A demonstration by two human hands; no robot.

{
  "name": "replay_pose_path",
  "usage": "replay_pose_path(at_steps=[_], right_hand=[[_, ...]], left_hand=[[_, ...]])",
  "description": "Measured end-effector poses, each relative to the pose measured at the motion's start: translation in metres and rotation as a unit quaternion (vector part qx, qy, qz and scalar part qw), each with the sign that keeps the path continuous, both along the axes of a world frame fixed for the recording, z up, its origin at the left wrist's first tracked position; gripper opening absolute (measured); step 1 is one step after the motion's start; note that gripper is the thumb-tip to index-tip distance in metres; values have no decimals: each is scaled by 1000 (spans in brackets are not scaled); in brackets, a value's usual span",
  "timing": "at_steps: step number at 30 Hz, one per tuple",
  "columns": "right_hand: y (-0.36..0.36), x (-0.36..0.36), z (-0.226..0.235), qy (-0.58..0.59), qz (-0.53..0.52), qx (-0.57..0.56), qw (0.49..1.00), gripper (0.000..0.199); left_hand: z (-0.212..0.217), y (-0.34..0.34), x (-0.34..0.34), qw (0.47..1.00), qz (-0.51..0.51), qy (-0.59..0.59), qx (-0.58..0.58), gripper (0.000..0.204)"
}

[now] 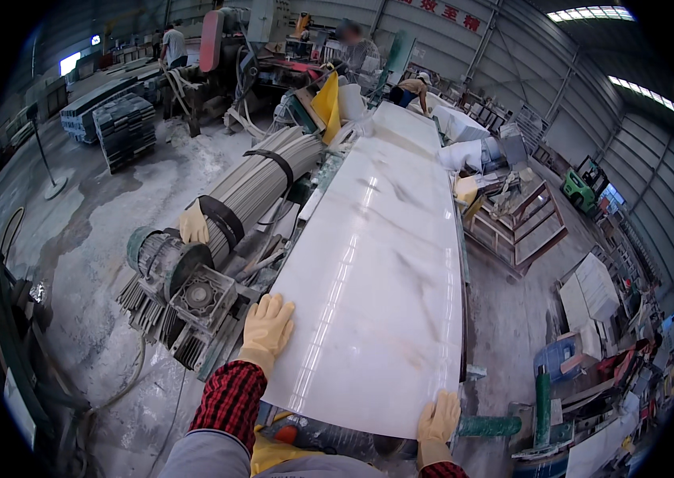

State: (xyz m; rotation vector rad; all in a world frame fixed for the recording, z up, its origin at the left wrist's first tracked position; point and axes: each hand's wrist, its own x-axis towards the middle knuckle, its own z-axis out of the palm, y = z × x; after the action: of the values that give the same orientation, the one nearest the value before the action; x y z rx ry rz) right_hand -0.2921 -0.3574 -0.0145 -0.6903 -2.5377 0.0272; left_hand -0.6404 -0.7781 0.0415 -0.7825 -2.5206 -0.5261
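Note:
A long white polished stone slab (369, 279) with grey veins stretches away in front of me. My left hand (267, 327), in a cream glove, lies on the slab's left edge near its front end. Its fingers are stretched out and point away from me. My right hand (437, 422), gloved alike, rests at the near right corner, fingers extended over the edge. Both hands touch the slab without wrapping round it. The undersides of the hands are hidden.
Left of the slab stand a dusty motor with gearbox (193, 291) and a strapped bundle of long strips (265, 175), with a loose glove (193, 224) on top. Right are a metal frame (524, 227) and a green pipe (490, 426). A bending person (412, 89) is at the far end.

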Motion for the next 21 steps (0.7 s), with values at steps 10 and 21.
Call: replay_pose_path(at_steps=[10,21], right_hand=[[-8,-2,18,9,20,4,1000,49],[-8,7,9,18,21,5,1000,52]], left_hand=[[1,-2,3,1000,7,21,4,41],[0,-3,6,1000,10,27,4,43]])
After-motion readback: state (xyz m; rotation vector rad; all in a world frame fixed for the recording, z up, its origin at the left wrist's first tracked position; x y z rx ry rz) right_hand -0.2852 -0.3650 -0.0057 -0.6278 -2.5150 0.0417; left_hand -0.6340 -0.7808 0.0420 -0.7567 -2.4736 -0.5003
